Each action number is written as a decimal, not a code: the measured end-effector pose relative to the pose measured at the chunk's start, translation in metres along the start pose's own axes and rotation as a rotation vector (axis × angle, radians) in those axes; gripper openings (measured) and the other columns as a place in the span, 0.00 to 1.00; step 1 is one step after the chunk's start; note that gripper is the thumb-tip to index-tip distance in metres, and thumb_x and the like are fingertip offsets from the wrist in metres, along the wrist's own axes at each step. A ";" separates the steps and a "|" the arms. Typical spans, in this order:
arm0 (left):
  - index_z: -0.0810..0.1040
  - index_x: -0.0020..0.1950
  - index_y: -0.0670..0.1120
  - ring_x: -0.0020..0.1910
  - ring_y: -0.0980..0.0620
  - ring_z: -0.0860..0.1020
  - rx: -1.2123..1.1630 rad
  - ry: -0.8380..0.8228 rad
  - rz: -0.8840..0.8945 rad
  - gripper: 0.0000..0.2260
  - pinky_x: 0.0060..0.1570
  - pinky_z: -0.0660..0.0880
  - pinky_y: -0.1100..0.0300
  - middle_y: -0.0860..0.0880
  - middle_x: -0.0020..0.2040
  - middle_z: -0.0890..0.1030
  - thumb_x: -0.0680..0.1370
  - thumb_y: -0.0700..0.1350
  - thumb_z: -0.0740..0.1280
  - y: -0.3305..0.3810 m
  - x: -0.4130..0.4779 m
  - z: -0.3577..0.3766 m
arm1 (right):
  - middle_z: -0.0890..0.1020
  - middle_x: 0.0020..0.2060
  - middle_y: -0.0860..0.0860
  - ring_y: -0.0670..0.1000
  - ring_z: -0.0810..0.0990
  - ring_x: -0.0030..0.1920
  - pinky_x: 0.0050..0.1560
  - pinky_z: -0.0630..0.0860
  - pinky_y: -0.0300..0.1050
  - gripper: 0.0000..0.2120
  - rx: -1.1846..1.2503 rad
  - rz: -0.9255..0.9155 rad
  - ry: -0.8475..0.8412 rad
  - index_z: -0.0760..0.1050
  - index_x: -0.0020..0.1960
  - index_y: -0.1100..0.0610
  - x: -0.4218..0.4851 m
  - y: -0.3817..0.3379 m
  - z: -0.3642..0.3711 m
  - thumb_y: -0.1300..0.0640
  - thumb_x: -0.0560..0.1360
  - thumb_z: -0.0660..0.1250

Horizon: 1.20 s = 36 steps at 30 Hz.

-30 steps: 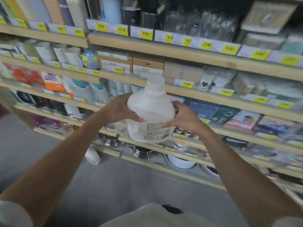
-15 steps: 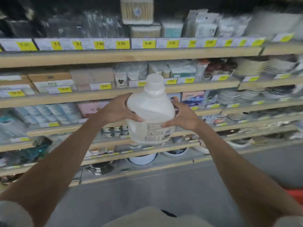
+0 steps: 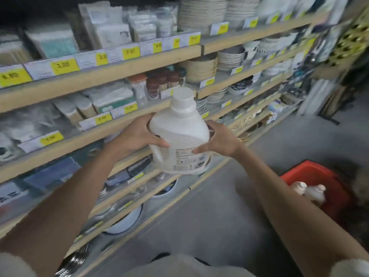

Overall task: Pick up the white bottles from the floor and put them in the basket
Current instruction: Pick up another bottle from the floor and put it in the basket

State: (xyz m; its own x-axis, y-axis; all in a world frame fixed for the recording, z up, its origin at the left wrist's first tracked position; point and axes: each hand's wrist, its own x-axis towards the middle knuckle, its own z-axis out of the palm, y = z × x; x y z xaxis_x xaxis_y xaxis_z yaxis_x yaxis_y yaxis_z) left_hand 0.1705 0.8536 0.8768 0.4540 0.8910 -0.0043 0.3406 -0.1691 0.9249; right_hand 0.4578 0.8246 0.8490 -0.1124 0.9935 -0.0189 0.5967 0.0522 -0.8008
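Wooden shelves (image 3: 119, 66) fill the left and upper part of the view, running away to the right in several tiers. They hold packets, jars with brown lids, and stacks of plates (image 3: 201, 15) higher up and further along. The grey floor (image 3: 219, 226) takes up the lower middle and right.

A red basket (image 3: 308, 166) stands on the floor at the right, partly hidden behind the right forearm. Both bare arms reach forward from the bottom corners, with pale sleeves (image 3: 349, 268) at the edge of the view.

The white bottle (image 3: 179, 134) is held up in the air in the centre, in front of the shelves and well off the floor. It leans a little to the left at the base, and its printed label (image 3: 189, 158) faces the camera. It is to the left of the basket and higher than it, not over it.

The left hand (image 3: 133, 136) grips the bottle's left side, thumb across the front and fingers curled over its shoulder. The right hand (image 3: 221, 140) grips the right side in the same way, thumb pointing in along the label. The hands are apart, with the bottle clamped between them.

Two more white bottles (image 3: 316, 193) lie in the basket, touching each other, necks pointing up and left.

The held bottle's wide cap (image 3: 182, 100) is on. Yellow price tags (image 3: 63, 65) line the shelf edges; most of their figures are blurred.
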 end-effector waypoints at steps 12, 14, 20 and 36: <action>0.79 0.59 0.59 0.56 0.58 0.81 0.024 -0.344 0.146 0.41 0.58 0.78 0.54 0.59 0.55 0.85 0.47 0.62 0.85 0.028 0.226 0.094 | 0.85 0.57 0.42 0.46 0.83 0.59 0.64 0.80 0.56 0.48 0.030 0.251 0.290 0.77 0.66 0.47 0.022 0.104 -0.119 0.35 0.49 0.86; 0.79 0.58 0.59 0.55 0.61 0.81 0.023 -0.425 0.172 0.39 0.57 0.78 0.58 0.61 0.54 0.85 0.49 0.58 0.85 0.035 0.260 0.113 | 0.86 0.57 0.41 0.46 0.84 0.60 0.65 0.79 0.57 0.49 0.026 0.280 0.343 0.77 0.67 0.45 0.026 0.123 -0.138 0.33 0.49 0.86; 0.77 0.62 0.55 0.51 0.65 0.80 0.042 -0.561 0.268 0.41 0.52 0.78 0.65 0.57 0.55 0.84 0.50 0.57 0.82 0.056 0.345 0.174 | 0.87 0.54 0.41 0.45 0.85 0.58 0.65 0.79 0.57 0.43 0.062 0.396 0.497 0.79 0.63 0.47 0.031 0.170 -0.187 0.42 0.50 0.87; 0.76 0.63 0.57 0.58 0.59 0.79 0.129 -0.787 0.313 0.41 0.61 0.77 0.58 0.57 0.58 0.83 0.52 0.57 0.84 0.098 0.546 0.361 | 0.84 0.56 0.44 0.47 0.83 0.58 0.63 0.80 0.51 0.39 0.110 0.559 0.682 0.76 0.64 0.53 0.054 0.315 -0.332 0.55 0.57 0.88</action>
State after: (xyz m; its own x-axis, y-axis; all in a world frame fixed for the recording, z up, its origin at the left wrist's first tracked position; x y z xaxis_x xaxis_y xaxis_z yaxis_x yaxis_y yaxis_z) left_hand 0.7488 1.1713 0.8282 0.9658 0.2518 -0.0627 0.1736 -0.4478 0.8771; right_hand 0.9036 0.9278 0.7941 0.6913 0.7166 -0.0921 0.3385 -0.4339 -0.8350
